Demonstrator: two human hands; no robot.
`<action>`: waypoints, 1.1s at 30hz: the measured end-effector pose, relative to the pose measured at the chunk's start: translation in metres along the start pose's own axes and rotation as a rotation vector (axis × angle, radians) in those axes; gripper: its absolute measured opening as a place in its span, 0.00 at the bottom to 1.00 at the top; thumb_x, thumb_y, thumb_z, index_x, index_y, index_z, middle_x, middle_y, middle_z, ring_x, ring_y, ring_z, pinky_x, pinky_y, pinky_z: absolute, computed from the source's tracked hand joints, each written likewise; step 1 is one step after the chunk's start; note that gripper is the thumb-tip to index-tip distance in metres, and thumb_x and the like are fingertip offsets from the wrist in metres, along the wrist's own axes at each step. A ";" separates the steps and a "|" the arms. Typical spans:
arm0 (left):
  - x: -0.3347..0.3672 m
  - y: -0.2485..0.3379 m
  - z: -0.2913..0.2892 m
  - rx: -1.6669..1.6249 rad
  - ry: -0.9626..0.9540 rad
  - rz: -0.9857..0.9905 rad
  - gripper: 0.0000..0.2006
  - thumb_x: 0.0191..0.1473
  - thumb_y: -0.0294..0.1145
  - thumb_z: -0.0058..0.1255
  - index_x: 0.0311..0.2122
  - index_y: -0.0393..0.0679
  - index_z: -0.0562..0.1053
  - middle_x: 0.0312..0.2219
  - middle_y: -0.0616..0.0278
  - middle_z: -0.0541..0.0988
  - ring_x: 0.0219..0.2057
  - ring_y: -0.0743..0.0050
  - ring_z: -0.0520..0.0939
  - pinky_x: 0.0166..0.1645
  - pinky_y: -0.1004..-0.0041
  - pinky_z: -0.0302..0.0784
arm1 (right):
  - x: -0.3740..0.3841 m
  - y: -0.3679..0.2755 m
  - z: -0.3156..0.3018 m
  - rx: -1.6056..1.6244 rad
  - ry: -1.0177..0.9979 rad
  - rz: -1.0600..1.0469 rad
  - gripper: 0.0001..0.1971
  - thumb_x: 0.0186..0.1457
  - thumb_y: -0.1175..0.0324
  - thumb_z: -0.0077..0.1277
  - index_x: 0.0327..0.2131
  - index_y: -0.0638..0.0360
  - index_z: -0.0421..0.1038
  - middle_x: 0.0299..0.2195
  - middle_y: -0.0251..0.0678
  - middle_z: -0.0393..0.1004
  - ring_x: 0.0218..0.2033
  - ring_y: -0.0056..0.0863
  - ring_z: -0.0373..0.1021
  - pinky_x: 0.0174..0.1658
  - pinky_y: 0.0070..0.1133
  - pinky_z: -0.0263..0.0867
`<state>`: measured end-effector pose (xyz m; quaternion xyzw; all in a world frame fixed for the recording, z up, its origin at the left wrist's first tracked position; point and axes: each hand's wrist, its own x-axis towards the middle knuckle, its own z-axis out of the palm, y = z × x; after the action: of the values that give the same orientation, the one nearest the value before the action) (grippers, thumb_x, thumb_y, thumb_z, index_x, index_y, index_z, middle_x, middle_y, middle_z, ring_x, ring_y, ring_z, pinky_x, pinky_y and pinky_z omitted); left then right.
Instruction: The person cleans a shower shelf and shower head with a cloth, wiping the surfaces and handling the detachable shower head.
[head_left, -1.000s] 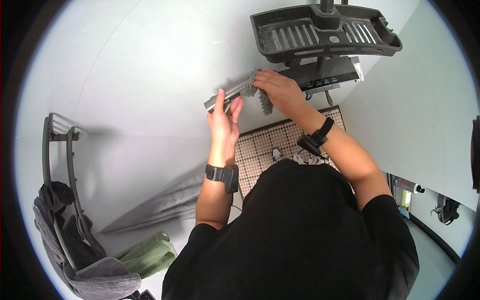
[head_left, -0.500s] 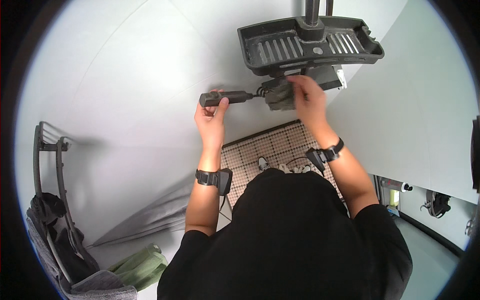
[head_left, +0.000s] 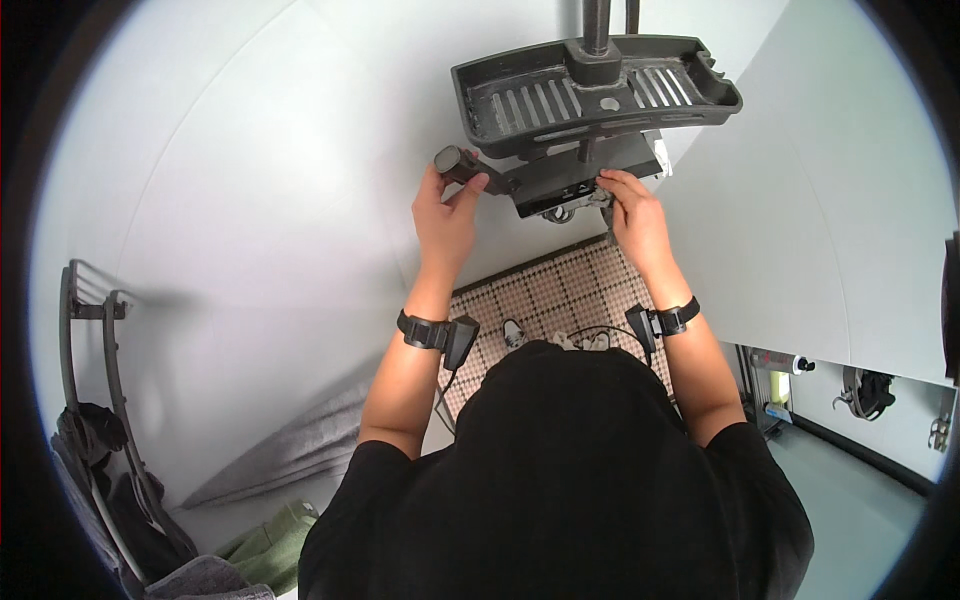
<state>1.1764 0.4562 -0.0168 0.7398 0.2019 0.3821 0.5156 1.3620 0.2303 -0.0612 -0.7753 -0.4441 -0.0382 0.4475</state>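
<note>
My left hand (head_left: 446, 222) is closed around a dark cylindrical hand sprayer (head_left: 462, 165), whose round end tilts up toward me. Its other end is beside the left end of a flat black shower control box (head_left: 545, 178). My right hand (head_left: 640, 225) is at the front edge of that box, fingertips on its rim. A crumpled grey cloth (head_left: 608, 218) shows beneath those fingers, pinched in the hand and partly hidden. Below the box's front, a coil of dark hose (head_left: 558, 215) is partly visible.
Above the box, a black slotted shelf (head_left: 600, 100) is fixed on a vertical pole (head_left: 596, 25). A towel rack (head_left: 112, 340) with hanging towels stands out at left. A checked mat (head_left: 545, 295) lies on the floor, and a pale panel (head_left: 810, 210) rises at right.
My left hand has moved up and right, turning the sprayer from level to tilted. My right hand has shifted lower with the cloth, from the box's left end to its front edge.
</note>
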 end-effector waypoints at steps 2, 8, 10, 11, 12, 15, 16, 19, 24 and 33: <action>0.000 0.004 0.001 0.029 0.000 -0.001 0.18 0.64 0.23 0.63 0.57 0.38 0.75 0.51 0.61 0.84 0.50 0.73 0.84 0.47 0.74 0.84 | -0.003 -0.001 0.003 0.006 0.020 0.021 0.20 0.57 0.86 0.47 0.50 0.65 0.80 0.56 0.45 0.79 0.55 0.50 0.77 0.59 0.35 0.74; -0.004 0.004 0.010 -0.015 0.127 -0.008 0.13 0.66 0.25 0.62 0.53 0.38 0.75 0.44 0.64 0.84 0.46 0.76 0.83 0.48 0.74 0.81 | -0.009 0.004 0.006 0.026 0.054 0.000 0.22 0.55 0.87 0.46 0.52 0.64 0.79 0.57 0.46 0.78 0.55 0.50 0.77 0.59 0.35 0.74; -0.001 0.007 0.008 -0.034 0.107 -0.025 0.12 0.67 0.25 0.61 0.52 0.37 0.75 0.41 0.66 0.82 0.43 0.79 0.81 0.50 0.74 0.81 | -0.008 0.002 0.007 0.040 0.059 0.003 0.23 0.55 0.87 0.46 0.52 0.64 0.79 0.57 0.46 0.78 0.55 0.50 0.76 0.59 0.35 0.74; 0.000 0.005 0.008 -0.036 0.100 -0.025 0.12 0.67 0.25 0.61 0.52 0.37 0.75 0.41 0.66 0.82 0.43 0.79 0.81 0.50 0.74 0.81 | -0.009 0.001 0.006 0.036 0.064 0.008 0.23 0.55 0.87 0.46 0.52 0.64 0.79 0.57 0.46 0.78 0.55 0.50 0.76 0.59 0.35 0.74; 0.001 0.001 0.007 -0.032 0.090 -0.009 0.12 0.67 0.25 0.61 0.52 0.37 0.75 0.41 0.66 0.82 0.42 0.79 0.81 0.49 0.74 0.81 | -0.011 0.002 0.006 0.051 0.058 0.008 0.23 0.54 0.87 0.46 0.52 0.64 0.79 0.57 0.46 0.77 0.55 0.49 0.76 0.59 0.35 0.75; 0.004 0.000 0.013 -0.039 0.066 -0.002 0.13 0.66 0.26 0.62 0.53 0.37 0.75 0.41 0.66 0.82 0.42 0.79 0.81 0.48 0.73 0.82 | -0.011 0.001 0.006 0.069 0.056 0.012 0.23 0.54 0.88 0.46 0.52 0.64 0.79 0.58 0.45 0.77 0.55 0.49 0.76 0.59 0.34 0.75; 0.004 0.002 0.014 -0.049 0.057 -0.012 0.14 0.66 0.27 0.63 0.53 0.37 0.75 0.41 0.66 0.82 0.42 0.78 0.81 0.48 0.73 0.83 | -0.012 0.001 0.006 0.066 0.056 0.013 0.24 0.53 0.88 0.46 0.52 0.64 0.79 0.58 0.45 0.77 0.55 0.49 0.76 0.59 0.34 0.75; 0.011 -0.006 0.012 0.034 -0.007 0.041 0.15 0.65 0.28 0.64 0.53 0.37 0.75 0.41 0.65 0.83 0.42 0.78 0.82 0.48 0.74 0.83 | -0.011 -0.001 0.005 0.064 0.049 0.023 0.24 0.53 0.88 0.46 0.53 0.64 0.79 0.59 0.45 0.77 0.56 0.49 0.76 0.59 0.35 0.75; 0.014 0.011 0.018 0.134 -0.095 -0.052 0.15 0.63 0.28 0.67 0.51 0.34 0.77 0.40 0.59 0.86 0.41 0.75 0.85 0.45 0.73 0.83 | -0.014 0.002 0.005 0.067 0.048 0.025 0.25 0.54 0.88 0.46 0.54 0.63 0.79 0.59 0.44 0.76 0.56 0.49 0.76 0.60 0.35 0.74; 0.023 -0.004 0.023 0.202 -0.159 -0.013 0.18 0.60 0.29 0.69 0.49 0.29 0.77 0.38 0.52 0.87 0.36 0.67 0.89 0.41 0.69 0.85 | -0.013 0.011 0.000 0.093 0.035 0.026 0.22 0.59 0.86 0.48 0.54 0.63 0.79 0.58 0.44 0.79 0.58 0.47 0.76 0.61 0.32 0.73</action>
<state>1.2090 0.4600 -0.0167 0.8146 0.2026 0.2967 0.4553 1.3617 0.2197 -0.0742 -0.7587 -0.4273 -0.0254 0.4911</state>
